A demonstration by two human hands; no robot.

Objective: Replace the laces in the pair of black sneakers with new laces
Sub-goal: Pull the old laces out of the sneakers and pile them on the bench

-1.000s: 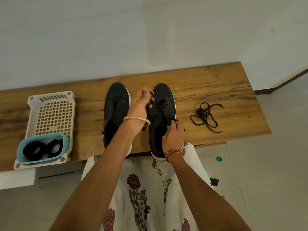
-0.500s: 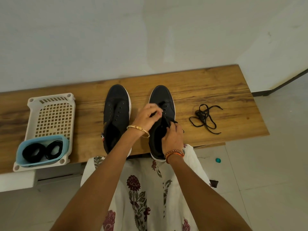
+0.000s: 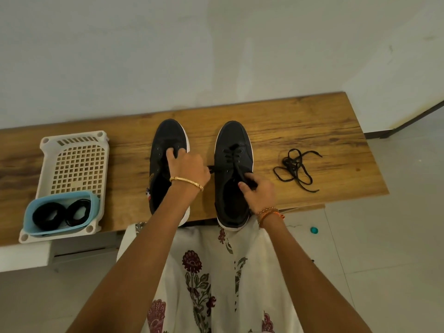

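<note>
Bench (image 3: 312,116): a wooden top that runs left to right below a pale wall; everything in play lies on it.
Left sneaker (image 3: 168,138): black with a white sole, toe pointing far, eyelets bare with no lace through them.
Right sneaker (image 3: 234,138): black, white-soled, parallel to the first and a little apart from it; a black lace (image 3: 232,155) crosses its far eyelets in a few rungs.
Left hand (image 3: 189,165): lies over the tongue area of the left sneaker, fingers bent down onto the upper; one end of the lace stretches from the right sneaker to the thumb side of this hand, and it seems pinched there, though the grip itself is hidden.
Right hand (image 3: 258,191): sits at the near right edge of the right sneaker's opening, thumb and fingers curled and pinching the other end of the lace, which runs up to the eyelets.
Loose lace (image 3: 294,168): a black tangle on the bench, right of the right sneaker, touching nothing else.
White basket (image 3: 74,143): perforated plastic, at the left end of the bench, well apart from the sneakers.
Blue tub (image 3: 92,200): stands in the near end of the basket and holds two black coils (image 3: 48,216).
</note>
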